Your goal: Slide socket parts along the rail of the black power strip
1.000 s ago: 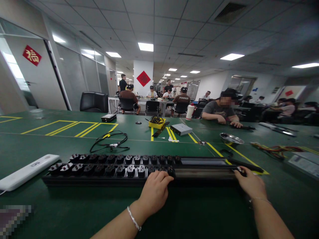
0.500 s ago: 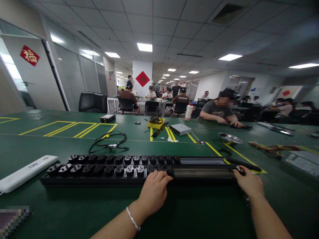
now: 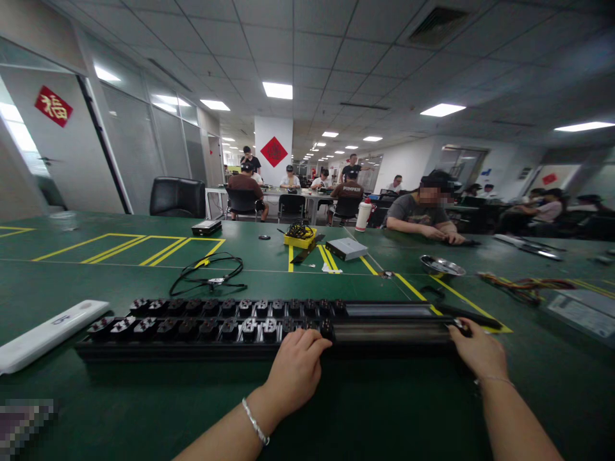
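A long black double rail (image 3: 177, 351) lies across the table in front of me. Two rows of black plug-like pieces (image 3: 248, 329) with shiny metal parts fill its left and middle stretch. Toward the right, the channels (image 3: 391, 332) show bare. My left hand (image 3: 300, 362), fingers curled and close together, grips the near edge of the rail beside the last piece (image 3: 326, 328) of the front row. At the rail's right end, my right hand (image 3: 480, 352) pinches a small black piece (image 3: 462, 327); its fingers partly hide it.
On the green table (image 3: 120, 272) lie a white power strip (image 3: 52, 336), a looped black cable (image 3: 211, 272), a yellow box (image 3: 300, 239) with cables, a grey box (image 3: 346, 248), a metal bowl (image 3: 442, 266) and a metal unit (image 3: 583, 312) with wires. A person (image 3: 418, 208) sits across.
My hands and the rail keep nearly the same place. The whole view has shifted slightly, and the person across has lowered their hands a little.
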### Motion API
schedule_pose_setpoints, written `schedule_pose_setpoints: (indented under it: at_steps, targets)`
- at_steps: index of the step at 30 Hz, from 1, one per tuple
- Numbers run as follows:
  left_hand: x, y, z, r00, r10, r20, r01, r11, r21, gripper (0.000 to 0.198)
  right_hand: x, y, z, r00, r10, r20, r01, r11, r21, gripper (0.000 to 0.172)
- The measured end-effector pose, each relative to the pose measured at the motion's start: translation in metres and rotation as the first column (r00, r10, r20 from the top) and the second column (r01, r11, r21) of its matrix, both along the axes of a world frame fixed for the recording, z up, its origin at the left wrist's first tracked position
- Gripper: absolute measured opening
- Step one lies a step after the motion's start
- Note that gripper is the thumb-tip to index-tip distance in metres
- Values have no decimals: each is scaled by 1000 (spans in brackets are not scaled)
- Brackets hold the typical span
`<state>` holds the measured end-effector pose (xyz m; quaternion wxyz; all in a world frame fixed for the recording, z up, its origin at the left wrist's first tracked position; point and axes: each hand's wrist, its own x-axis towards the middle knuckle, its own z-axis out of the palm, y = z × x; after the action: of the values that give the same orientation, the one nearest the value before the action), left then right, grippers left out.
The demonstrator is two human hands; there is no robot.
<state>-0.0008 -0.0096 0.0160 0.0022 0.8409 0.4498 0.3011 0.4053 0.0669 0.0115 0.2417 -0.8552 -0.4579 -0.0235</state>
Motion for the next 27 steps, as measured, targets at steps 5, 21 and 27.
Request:
schedule_pose_setpoints:
  at_steps: [5, 21, 27]
  targets:
    - [0, 0, 0, 1000, -6, 6, 6, 1000, 5, 40, -2, -2, 5, 1000, -5, 5, 5, 999, -50, 56]
    - [0, -1, -1, 1000, -8, 19, 8, 1000, -6, 41, -7, -4, 14, 997, -41, -61, 32, 988, -148, 60]
    - [0, 0, -1, 1000, -5, 16, 5, 1000, -1, 41, -6, -4, 12, 1000, -1, -16, -1, 993, -117, 59]
